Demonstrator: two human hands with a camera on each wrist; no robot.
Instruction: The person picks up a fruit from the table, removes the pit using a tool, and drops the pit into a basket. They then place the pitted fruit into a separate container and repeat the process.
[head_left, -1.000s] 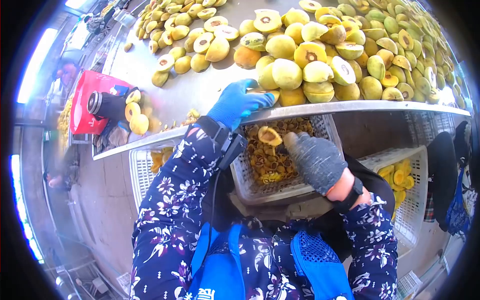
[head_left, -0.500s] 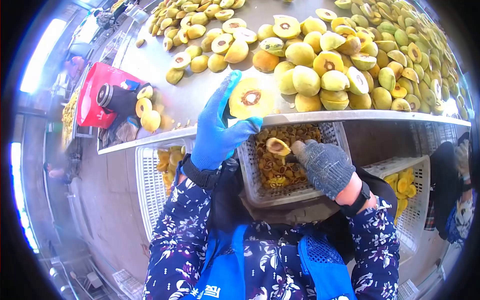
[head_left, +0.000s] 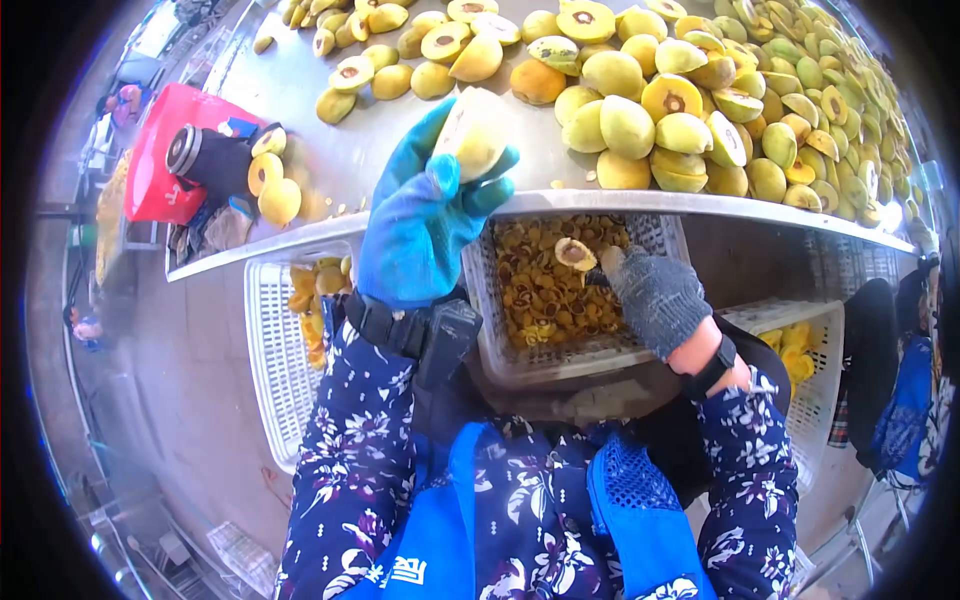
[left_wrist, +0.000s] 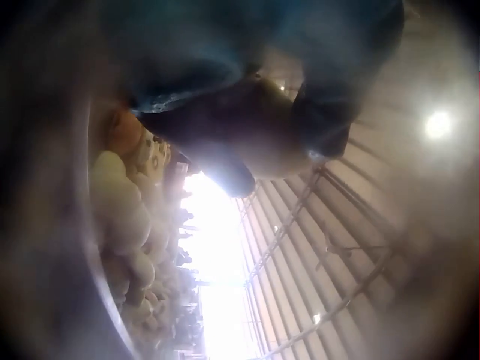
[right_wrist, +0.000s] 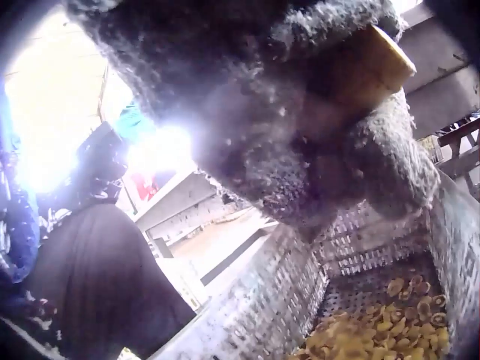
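My left hand, in a blue glove, grips a yellow peach half above the near edge of the metal table. The half's pale rounded side shows, with thumb and fingers around it. Over the crate of scraps, my right hand in a grey knitted glove grips a pitting tool. The tool's pale wooden handle sticks out of the fist in the right wrist view. A scooped-out piece with a brown hollow sits at the tool's tip. Glove and glare hide most of the left wrist view.
Many peach halves are heaped on the metal table. Below its edge stands a white crate of scraps, with crates of yellow fruit to the left and right. A red bag and dark flask stand at left.
My left hand has lifted a peach half off the table edge, raised it and turned it so its cut face no longer shows. The right hand stays over the scrap crate with the tool.
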